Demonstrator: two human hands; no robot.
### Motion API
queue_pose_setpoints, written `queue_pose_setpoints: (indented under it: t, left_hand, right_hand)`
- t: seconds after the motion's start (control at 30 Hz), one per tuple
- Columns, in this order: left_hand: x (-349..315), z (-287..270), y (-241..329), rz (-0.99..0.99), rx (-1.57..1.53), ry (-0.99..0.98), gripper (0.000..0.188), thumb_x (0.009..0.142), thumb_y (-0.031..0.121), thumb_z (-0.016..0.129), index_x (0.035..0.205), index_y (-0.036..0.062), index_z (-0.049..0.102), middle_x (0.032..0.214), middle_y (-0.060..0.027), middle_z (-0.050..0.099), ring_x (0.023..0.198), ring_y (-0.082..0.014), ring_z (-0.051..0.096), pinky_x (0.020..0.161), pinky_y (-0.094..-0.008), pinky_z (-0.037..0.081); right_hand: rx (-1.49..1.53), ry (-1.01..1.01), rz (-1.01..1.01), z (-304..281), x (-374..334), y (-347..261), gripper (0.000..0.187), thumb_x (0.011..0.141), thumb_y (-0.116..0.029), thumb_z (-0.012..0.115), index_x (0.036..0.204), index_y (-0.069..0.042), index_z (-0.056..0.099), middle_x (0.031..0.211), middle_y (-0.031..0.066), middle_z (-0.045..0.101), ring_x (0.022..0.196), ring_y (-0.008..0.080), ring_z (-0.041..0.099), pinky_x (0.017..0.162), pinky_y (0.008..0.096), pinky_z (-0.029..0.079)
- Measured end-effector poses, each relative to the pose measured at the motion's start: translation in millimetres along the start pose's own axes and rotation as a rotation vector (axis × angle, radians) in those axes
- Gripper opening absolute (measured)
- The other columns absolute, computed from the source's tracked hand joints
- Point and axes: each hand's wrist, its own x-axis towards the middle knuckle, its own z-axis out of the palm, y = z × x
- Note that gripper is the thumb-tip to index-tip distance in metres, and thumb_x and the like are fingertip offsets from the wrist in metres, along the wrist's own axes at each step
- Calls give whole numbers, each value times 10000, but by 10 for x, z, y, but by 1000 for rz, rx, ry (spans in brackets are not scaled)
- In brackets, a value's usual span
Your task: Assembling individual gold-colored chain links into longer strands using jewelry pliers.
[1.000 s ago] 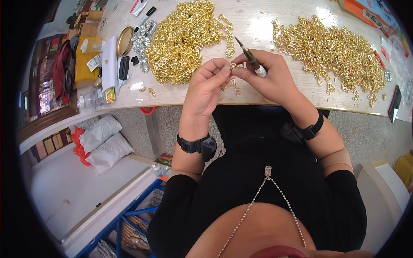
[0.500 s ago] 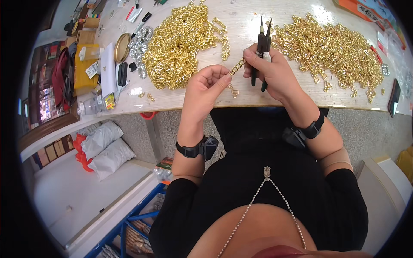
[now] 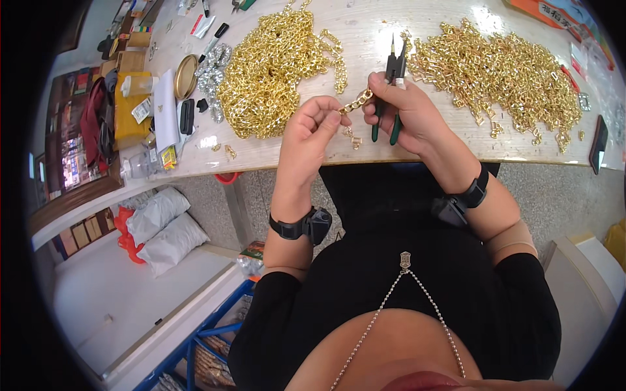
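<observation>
Between my two hands runs a short gold chain (image 3: 357,102) of flat curb links. My left hand (image 3: 311,129) pinches its lower left end, and a loose end with a small gold piece (image 3: 355,139) dangles below the fingers. My right hand (image 3: 412,112) grips the chain's upper end between thumb and finger while also holding pliers (image 3: 394,68) with dark green handles. The plier jaws point away from me, slightly parted, with nothing between them. To the left lies a large heap of gold chain (image 3: 270,78). On the right spreads a pile of loose gold chain pieces (image 3: 495,81).
Silver chain (image 3: 210,81), a round gold lid (image 3: 186,75), a black marker (image 3: 220,30) and a black case (image 3: 187,116) lie left of the heap. A phone (image 3: 598,144) rests at the table's right edge. White sacks (image 3: 171,238) lie below left.
The pliers have tilted and dropped slightly toward me in my right hand. More of the chain shows between my hands, and my left hand has barely shifted.
</observation>
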Motion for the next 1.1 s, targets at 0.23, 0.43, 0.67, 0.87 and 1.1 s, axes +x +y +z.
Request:
queue_pose_setpoints:
  t: [0.23, 0.43, 0.67, 0.87, 1.1]
  left_hand:
    - [55, 21, 41, 346, 256, 424, 93, 912, 22, 636, 999, -4, 654, 857, -22, 645, 771, -66, 565, 714, -201, 440]
    - [50, 43, 51, 408, 365, 474, 70, 888, 25, 665, 949, 0, 688, 845, -16, 633, 767, -68, 556, 694, -202, 434]
    - [56, 65, 50, 515, 585, 480, 63, 849, 13, 681, 909, 23, 697, 831, -45, 630, 777, -131, 569, 685, -244, 449]
    - [70, 76, 120, 764, 995, 461, 75, 814, -6, 681, 870, 43, 692, 828, -76, 644, 791, -228, 580, 717, -316, 460]
    - [89, 63, 125, 775, 1026, 471, 80, 811, -9, 675, 860, 52, 688, 828, -79, 643, 794, -242, 586, 731, -332, 457]
  right_hand:
    - [-817, -223, -259, 50, -156, -22, 221, 928, -218, 638, 1023, -20, 622, 836, 61, 644, 736, 146, 612, 697, 279, 494]
    - [-1075, -300, 1, 89, -157, 44, 303, 945, -251, 604, 1124, -7, 615, 883, 52, 655, 806, 147, 630, 743, 288, 518]
    - [-813, -278, 230, 93, -160, 99, 328, 962, -274, 581, 1149, -7, 613, 913, 63, 648, 842, 147, 626, 762, 290, 544]
    - [-739, -268, 346, 130, -129, 75, 340, 965, -285, 573, 1142, 2, 609, 904, 62, 635, 835, 138, 617, 730, 282, 552]
    - [-872, -259, 322, 147, -126, 54, 308, 967, -284, 566, 1045, 5, 640, 809, 62, 632, 729, 140, 616, 637, 278, 546]
